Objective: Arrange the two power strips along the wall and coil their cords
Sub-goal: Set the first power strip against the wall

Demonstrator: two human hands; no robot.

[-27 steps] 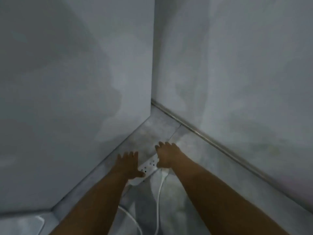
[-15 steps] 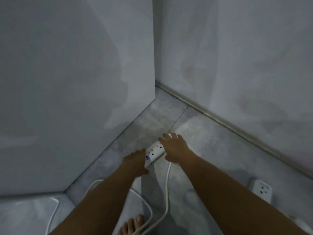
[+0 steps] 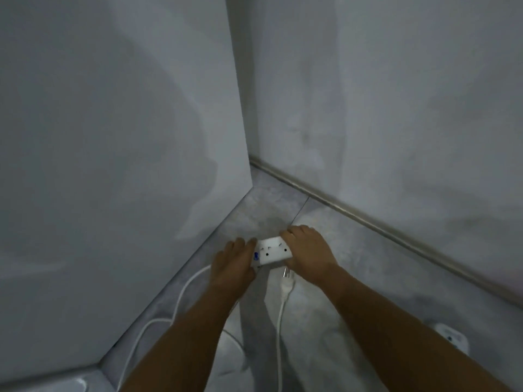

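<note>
Fingers (image 3: pixel 294 232) over power strip (image 3: pixel 272 251) ends

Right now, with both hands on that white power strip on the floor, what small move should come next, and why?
Probably slide the power strip left until it lies against the left wall. The left hand and right hand grip its two ends, yet bare floor shows between strip and wall. Its cord and the plug lie loose, so coiling can follow.

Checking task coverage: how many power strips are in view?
2. One power strip on the floor near the corner, held between left hand and right hand; a second power strip at the right edge, partly hidden by the right forearm.
</note>
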